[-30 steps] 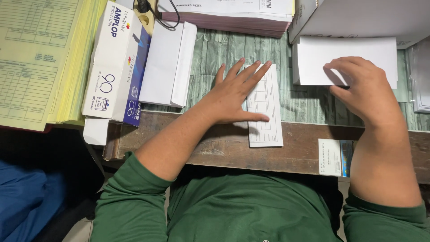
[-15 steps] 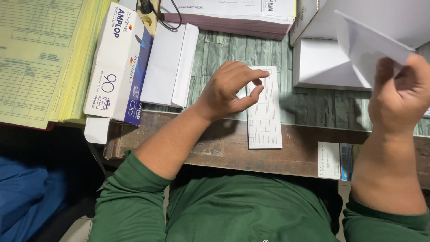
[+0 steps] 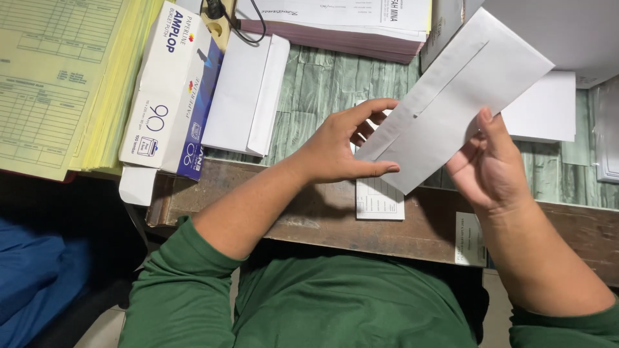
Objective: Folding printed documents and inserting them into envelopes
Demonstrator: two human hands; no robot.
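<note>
I hold a white envelope (image 3: 454,96) tilted above the desk, its flap side toward me. My right hand (image 3: 490,164) grips its lower right edge. My left hand (image 3: 338,151) pinches its lower left corner between thumb and fingers. Under my left hand lies a small printed slip of paper (image 3: 380,200), partly hidden by the envelope and hand, on the wooden desk edge (image 3: 309,212).
A stack of white envelopes (image 3: 245,96) lies beside an envelope box (image 3: 171,90) at left. Yellow forms (image 3: 58,77) fill the far left. A thick pad of printed sheets (image 3: 335,22) sits at the back, more white envelopes (image 3: 545,109) at right, and a small card (image 3: 471,240) by the edge.
My right hand lifted an envelope off the right pile and brought it to the middle. My left hand left the slip and took hold of the envelope's lower corner.
</note>
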